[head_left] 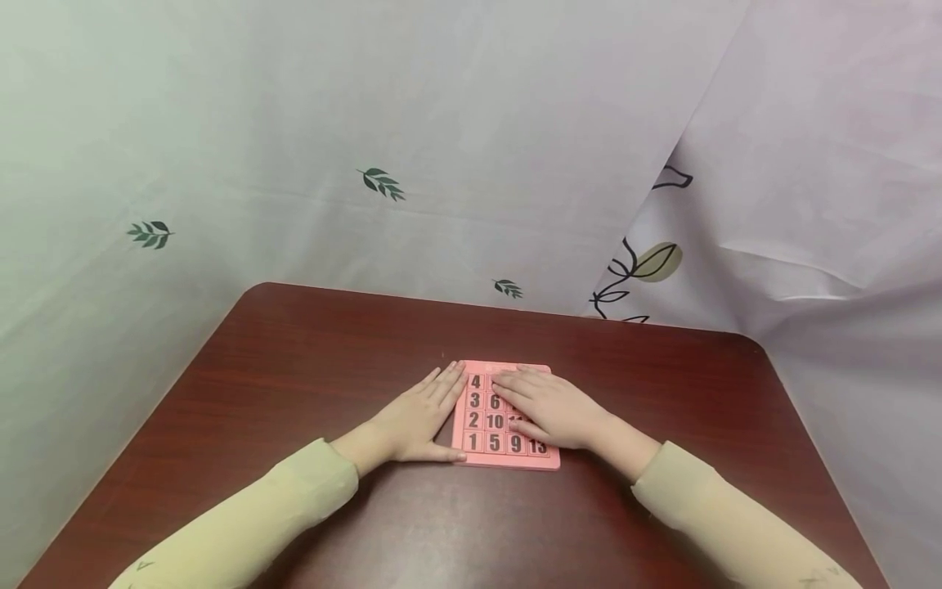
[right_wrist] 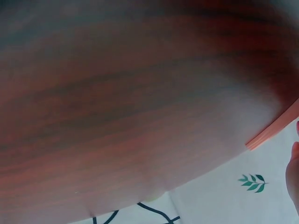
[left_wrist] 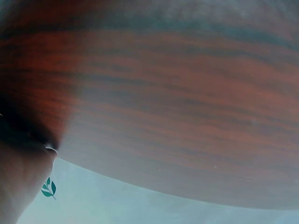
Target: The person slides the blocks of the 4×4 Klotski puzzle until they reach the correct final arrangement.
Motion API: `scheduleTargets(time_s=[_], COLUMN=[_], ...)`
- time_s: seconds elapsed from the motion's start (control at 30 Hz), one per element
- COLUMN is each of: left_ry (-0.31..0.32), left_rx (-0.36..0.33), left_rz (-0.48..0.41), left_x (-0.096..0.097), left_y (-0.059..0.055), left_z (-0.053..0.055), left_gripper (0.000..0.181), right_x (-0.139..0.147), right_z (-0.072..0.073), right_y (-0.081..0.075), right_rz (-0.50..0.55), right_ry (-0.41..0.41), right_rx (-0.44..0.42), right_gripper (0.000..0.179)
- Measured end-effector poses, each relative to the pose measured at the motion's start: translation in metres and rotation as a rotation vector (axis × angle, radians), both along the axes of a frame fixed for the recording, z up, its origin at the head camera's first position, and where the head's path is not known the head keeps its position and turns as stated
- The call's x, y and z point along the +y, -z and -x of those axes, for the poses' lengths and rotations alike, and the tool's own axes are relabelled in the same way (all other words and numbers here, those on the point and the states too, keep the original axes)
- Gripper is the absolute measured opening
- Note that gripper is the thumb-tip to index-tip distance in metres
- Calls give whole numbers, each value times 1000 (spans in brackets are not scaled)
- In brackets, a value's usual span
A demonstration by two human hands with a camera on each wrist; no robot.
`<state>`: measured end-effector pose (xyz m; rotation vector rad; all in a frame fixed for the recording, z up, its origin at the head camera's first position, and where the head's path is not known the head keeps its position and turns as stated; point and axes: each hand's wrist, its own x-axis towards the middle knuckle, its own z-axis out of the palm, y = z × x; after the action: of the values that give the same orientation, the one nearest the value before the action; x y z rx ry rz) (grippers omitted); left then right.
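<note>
A flat pink number puzzle [head_left: 508, 464] lies on the table, with black numerals on square pink tiles in a grid. My left hand [head_left: 419, 419] rests along its left side, fingers straight, with the thumb at the near left corner. Across the upper right tiles lies my right hand [head_left: 561, 411], its fingers extended and covering several numerals. In the right wrist view the puzzle's pink edge [right_wrist: 275, 127] shows at the right, beside a sliver of the hand [right_wrist: 293, 179]. Only a blurred part of the left hand [left_wrist: 21, 182] appears in the left wrist view.
The dark red-brown wooden table [head_left: 353, 327] has rounded far corners. Pale cloth [head_left: 471, 98] with printed leaves hangs behind it and at both sides, and a fold [head_left: 699, 204] runs down at the right.
</note>
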<state>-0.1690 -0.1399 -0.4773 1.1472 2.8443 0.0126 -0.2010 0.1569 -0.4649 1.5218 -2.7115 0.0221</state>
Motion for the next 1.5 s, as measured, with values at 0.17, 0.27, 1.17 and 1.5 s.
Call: scheduleTargets(time_s=[0.17,0.27,1.17,1.5], left_ry=[0,3,4,4], left_rx=[11,20,22,27], left_rz=[11,11,1,14], left_x=[1,2,0,0], left_y=[3,4,6,6], left_z=[1,2,3,3], left_gripper=[119,120,120,120], right_x=[7,15,-18,-23], right_z=[-1,-2,4,4], right_y=[1,2,-4,-1], right_rz=[-6,11,24,-10], right_ry=[7,9,-44,-47], right_rx=[-4,8,0,1], right_gripper=[65,64,65,65])
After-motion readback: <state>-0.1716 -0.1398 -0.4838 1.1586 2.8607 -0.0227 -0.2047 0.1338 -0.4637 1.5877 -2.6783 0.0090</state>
